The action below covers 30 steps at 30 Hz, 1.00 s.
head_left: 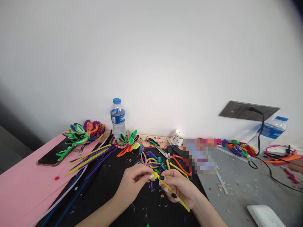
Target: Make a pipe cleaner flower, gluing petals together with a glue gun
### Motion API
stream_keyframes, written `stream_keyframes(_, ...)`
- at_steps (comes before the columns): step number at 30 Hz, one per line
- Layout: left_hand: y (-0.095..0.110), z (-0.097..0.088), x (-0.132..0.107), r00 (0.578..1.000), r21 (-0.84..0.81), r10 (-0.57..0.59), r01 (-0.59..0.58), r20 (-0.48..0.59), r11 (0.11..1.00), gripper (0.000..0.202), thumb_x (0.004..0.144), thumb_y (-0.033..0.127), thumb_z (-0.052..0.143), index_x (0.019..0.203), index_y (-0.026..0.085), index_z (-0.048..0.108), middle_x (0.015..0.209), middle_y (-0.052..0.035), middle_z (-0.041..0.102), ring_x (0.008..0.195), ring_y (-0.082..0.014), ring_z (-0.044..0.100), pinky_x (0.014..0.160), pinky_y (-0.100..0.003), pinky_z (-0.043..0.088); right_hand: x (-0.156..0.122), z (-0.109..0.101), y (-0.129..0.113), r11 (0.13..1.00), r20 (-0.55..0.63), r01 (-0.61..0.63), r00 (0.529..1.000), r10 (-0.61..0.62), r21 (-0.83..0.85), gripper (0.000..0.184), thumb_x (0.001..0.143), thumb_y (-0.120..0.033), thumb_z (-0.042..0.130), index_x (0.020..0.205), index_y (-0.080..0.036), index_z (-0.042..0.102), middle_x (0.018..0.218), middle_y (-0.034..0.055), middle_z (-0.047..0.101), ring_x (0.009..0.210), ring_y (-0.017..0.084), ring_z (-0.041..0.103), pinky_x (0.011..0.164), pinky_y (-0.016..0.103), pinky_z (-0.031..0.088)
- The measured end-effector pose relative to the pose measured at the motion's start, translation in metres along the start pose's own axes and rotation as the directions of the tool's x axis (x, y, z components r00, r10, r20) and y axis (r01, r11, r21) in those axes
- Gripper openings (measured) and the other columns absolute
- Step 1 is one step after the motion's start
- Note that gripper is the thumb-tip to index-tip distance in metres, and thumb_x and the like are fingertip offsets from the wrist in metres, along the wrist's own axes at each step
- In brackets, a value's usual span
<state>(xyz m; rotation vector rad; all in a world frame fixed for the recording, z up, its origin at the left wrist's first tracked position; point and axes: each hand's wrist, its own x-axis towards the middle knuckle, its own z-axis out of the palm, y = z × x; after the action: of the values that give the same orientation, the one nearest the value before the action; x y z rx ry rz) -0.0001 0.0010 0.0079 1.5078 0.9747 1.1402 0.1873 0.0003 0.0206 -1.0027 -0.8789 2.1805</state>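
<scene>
Between both hands is a yellow pipe cleaner [175, 194], one end curled into a small coil. My left hand [136, 178] pinches the coiled end between thumb and fingertips. Closed around the straight length is my right hand [180, 186], with the free tail slanting down past its fingers. Just behind the hands lie bent pipe cleaner loops [155, 159] in purple, green, pink and blue. Scissors [163, 153] with orange handles rest beyond them. A pipe cleaner flower [127, 140] in green, pink and orange sits farther back.
Loose pipe cleaners [94, 157] lie at left beside a phone [53, 154] and a larger flower bunch [87, 130]. A water bottle [118, 119] and paper cup [177, 137] stand by the wall. At right are a black cable [270, 170], a white device [265, 215] and another person's hand [297, 165].
</scene>
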Motion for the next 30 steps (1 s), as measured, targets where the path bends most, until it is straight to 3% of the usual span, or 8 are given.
stream_keyframes(4,0.0004,0.0001,0.0001,0.999,0.03,0.035,-0.035,0.004,0.999,0.01,0.075,0.018,0.058,0.072,0.017,0.068,0.07,-0.0032,0.065,0.064,-0.0145,0.06,0.058,-0.022,0.048,-0.0007,-0.0008,0.0004,1.0,0.016,-0.016,1.0,0.016,0.02,0.015,0.075,-0.024,0.062,0.069,-0.01,0.059,0.048,-0.0025,0.054,0.03,0.002,0.04,0.026,0.013,0.021)
stream_keyframes(10,0.0008,0.0021,0.0006,0.999,-0.101,-0.053,0.051,-0.011,0.994,0.01,0.073,0.018,0.06,0.077,0.018,0.069,0.071,-0.0023,0.064,0.061,-0.0139,0.06,0.056,-0.022,0.05,0.0002,-0.0021,0.0005,0.999,0.05,-0.019,0.999,0.017,0.043,0.014,0.074,-0.022,0.061,0.068,-0.01,0.059,0.048,-0.0022,0.054,0.027,0.001,0.037,0.025,0.014,0.019)
stream_keyframes(22,0.0069,-0.0008,0.0022,0.998,0.026,0.055,-0.056,0.02,0.998,0.014,0.074,0.017,0.058,0.071,0.02,0.072,0.07,-0.0043,0.065,0.062,-0.015,0.06,0.056,-0.023,0.049,0.0006,-0.004,0.0004,0.999,0.082,-0.024,0.996,0.022,0.029,0.014,0.075,-0.021,0.059,0.069,-0.009,0.059,0.048,-0.0023,0.054,0.026,0.0,0.032,0.025,0.013,0.017)
stream_keyframes(30,0.0045,-0.0002,0.004,0.998,-0.084,-0.07,0.07,0.006,0.994,0.011,0.072,0.019,0.061,0.069,0.018,0.071,0.069,-0.0027,0.063,0.061,-0.0144,0.058,0.055,-0.023,0.049,-0.0004,-0.0008,-0.0012,0.998,0.07,0.015,0.997,-0.011,-0.065,0.026,0.079,-0.032,0.055,0.074,-0.008,0.062,0.051,0.0,0.058,0.025,0.002,0.038,0.024,0.013,0.025)
